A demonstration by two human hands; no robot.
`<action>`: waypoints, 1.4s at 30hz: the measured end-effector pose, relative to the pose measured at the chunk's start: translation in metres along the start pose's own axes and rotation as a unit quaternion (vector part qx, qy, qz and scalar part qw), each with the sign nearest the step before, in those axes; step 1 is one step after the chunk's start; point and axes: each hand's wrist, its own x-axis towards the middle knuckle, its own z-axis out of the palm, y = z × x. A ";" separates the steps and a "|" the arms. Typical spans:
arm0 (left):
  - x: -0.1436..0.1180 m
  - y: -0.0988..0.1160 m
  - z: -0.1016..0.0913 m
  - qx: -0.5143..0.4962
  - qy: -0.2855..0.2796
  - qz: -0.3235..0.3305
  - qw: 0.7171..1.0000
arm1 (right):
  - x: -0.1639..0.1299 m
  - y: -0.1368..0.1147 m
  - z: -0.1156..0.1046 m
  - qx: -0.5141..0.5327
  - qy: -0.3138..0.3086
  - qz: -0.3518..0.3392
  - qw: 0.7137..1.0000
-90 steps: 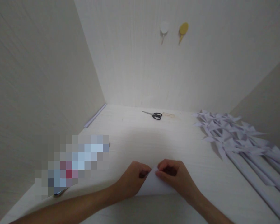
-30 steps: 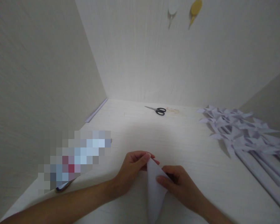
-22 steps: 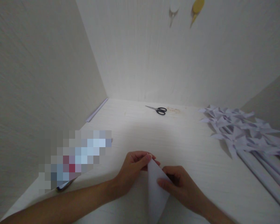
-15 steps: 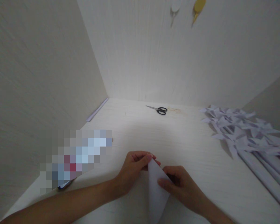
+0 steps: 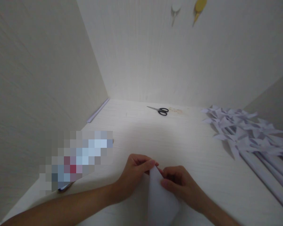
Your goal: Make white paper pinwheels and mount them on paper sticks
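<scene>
A white sheet of paper point(image 5: 161, 197) lies folded on the pale wooden table point(image 5: 179, 141) near the front edge. My left hand point(image 5: 134, 174) pinches its upper tip from the left. From the right, my right hand point(image 5: 179, 183) pinches the same tip, fingers resting on the paper's right edge. The two sets of fingertips meet at the point of the paper. The lower part of the sheet runs out of view at the bottom.
Black-handled scissors point(image 5: 160, 110) lie at the back of the table. Several white paper pinwheels on rolled paper sticks point(image 5: 245, 138) are piled at the right. A blurred-out object point(image 5: 77, 157) sits at the left. Walls enclose the table on three sides.
The paper went from a flat triangle held at its top to a narrower folded shape. Since half a second ago my right fingertips moved up to meet the left ones at the tip.
</scene>
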 end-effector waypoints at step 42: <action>-0.003 0.002 0.017 0.100 0.003 0.025 0.995 | 0.003 0.001 0.008 0.097 0.152 -0.029 0.983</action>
